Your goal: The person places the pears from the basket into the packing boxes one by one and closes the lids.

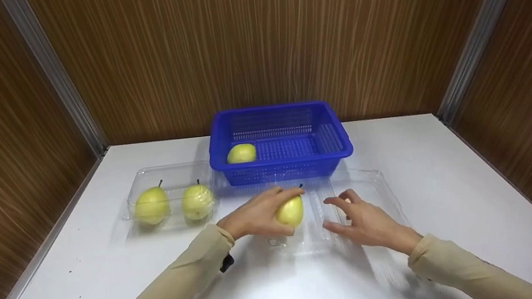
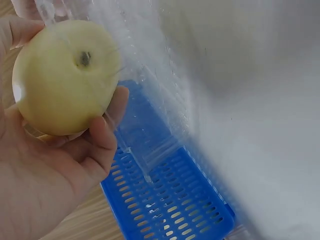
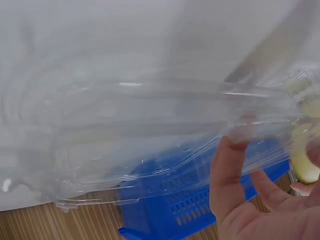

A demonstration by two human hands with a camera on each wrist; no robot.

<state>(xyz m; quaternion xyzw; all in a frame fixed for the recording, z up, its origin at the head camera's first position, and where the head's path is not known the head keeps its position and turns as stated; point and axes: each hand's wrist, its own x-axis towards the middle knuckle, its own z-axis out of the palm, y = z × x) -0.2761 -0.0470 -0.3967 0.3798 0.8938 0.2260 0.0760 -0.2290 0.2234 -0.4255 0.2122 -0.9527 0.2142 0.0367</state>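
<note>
My left hand [image 1: 264,214] grips a yellow-green pear [image 1: 291,212] over an opened clear plastic clamshell box [image 1: 311,245]. The pear's stem points up and away in the head view, while its blossom end shows in the left wrist view. To the right, my right hand [image 1: 368,220] has thumb and fingers spread apart, holding nothing between them. Its index finger [image 3: 230,175] lies right at the clear plastic in the right wrist view. Part of the box is hidden by both hands.
Behind the hands stands a blue perforated basket [image 1: 284,170] with one yellow-green fruit [image 1: 241,153] inside. A second clear clamshell [image 1: 174,169] at the left contains two pears [image 1: 151,205]. Brown wood-grain panels [image 1: 253,44] wall the white table [image 1: 82,263] at the back and sides.
</note>
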